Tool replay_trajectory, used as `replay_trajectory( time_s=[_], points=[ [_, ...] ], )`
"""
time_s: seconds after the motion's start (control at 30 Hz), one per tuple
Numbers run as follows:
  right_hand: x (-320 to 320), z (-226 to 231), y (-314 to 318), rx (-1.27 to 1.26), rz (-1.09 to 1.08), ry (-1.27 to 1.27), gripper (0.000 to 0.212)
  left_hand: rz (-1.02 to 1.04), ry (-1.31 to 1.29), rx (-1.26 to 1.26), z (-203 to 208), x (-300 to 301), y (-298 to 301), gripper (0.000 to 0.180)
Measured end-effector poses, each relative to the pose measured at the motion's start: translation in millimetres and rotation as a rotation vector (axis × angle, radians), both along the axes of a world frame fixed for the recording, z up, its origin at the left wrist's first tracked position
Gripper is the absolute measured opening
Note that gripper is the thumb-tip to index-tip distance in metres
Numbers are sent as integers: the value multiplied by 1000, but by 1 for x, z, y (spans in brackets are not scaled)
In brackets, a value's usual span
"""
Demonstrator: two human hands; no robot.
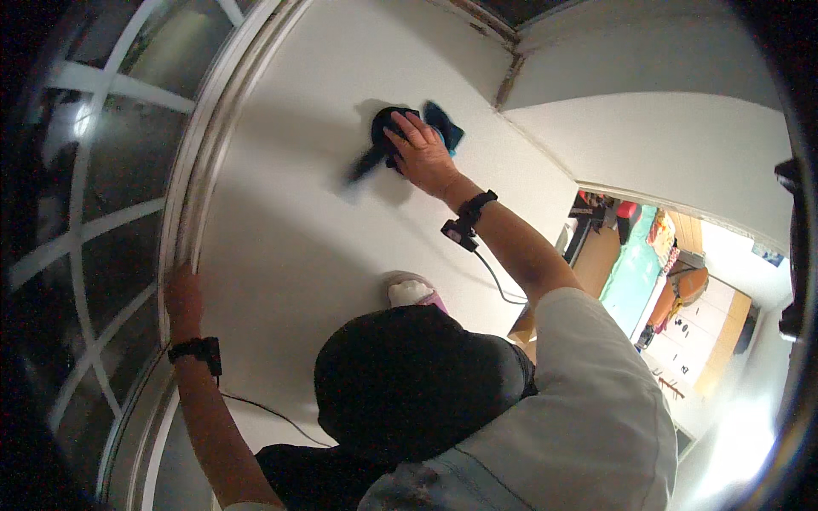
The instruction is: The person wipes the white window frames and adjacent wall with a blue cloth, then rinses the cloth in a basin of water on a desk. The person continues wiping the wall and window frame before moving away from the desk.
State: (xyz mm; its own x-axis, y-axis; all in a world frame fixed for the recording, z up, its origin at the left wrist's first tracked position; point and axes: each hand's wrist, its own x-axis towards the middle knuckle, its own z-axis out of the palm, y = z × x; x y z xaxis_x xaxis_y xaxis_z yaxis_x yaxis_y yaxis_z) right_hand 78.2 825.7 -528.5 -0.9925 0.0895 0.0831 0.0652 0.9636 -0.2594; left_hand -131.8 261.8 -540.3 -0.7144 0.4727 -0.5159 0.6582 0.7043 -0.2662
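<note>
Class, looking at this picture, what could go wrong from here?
The cable trailing from the right wristband might snag if the right hand reaches farther. The dark cloth under that hand could slide on the pale surface. The left hand, beside the frame, might scrape its edge.

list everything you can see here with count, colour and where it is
White surface: 1, white, centre
Cloth-like item: 1, black-blue, upper centre
Paned glass panel: 1, dark with pale bars, left
Footwear: 1 showing, pink and white, centre
Green sheet: 1, mint, right background
Rounded item: 1, orange-brown, beside the sheet
Wrist bands: 2, black, one per wrist
Sleeve: 1, white, lower right
Rounded shape: 1, black, lower centre, probably a clothed knee
Forearms: 2, bare, right and lower left
Right fingers: one set, bare, on the cloth-like item
</note>
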Motion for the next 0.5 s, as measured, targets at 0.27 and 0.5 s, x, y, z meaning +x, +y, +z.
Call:
replay_trajectory(
  time_s=[0.27, 0.5],
  points=[
    [308, -5, 187, 585, -900, -1011, 30, 95, -21, 124, 4, -1, -5, 24],
    [260, -4, 144, 10, -1023, -60, 33, 75, 72, -125, 30, 14, 38, 31]
  ],
)
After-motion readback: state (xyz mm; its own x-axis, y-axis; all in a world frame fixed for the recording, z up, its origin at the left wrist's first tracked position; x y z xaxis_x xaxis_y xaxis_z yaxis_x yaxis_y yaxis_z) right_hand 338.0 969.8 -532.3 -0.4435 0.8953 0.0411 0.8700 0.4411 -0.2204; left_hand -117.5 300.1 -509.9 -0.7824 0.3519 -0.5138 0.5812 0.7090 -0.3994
